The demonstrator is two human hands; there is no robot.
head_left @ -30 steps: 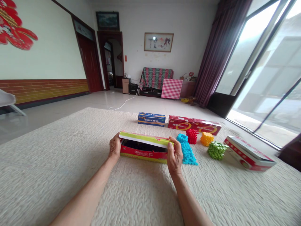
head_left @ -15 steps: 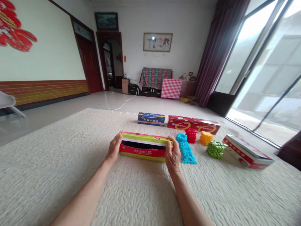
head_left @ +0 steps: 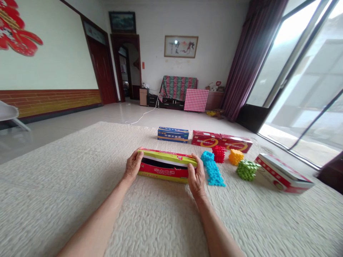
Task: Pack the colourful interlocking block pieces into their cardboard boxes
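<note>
Two hands; five boxes; one red block, one orange block, one green block.

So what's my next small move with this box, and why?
Probably ease the lid's front edge down: a dark gap shows between it and the box, and your left hand and right hand are at opposite ends, well placed to press evenly.

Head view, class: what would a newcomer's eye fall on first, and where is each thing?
Probably the red and lime-green box, just below the picture's middle, gripped at its ends by the left hand and right hand, a dark gap under its lid. Next, the bright knobbly blue piece, red piece, orange piece and green piece, to its right. Then the large red ornament on the wall, upper left.
</note>
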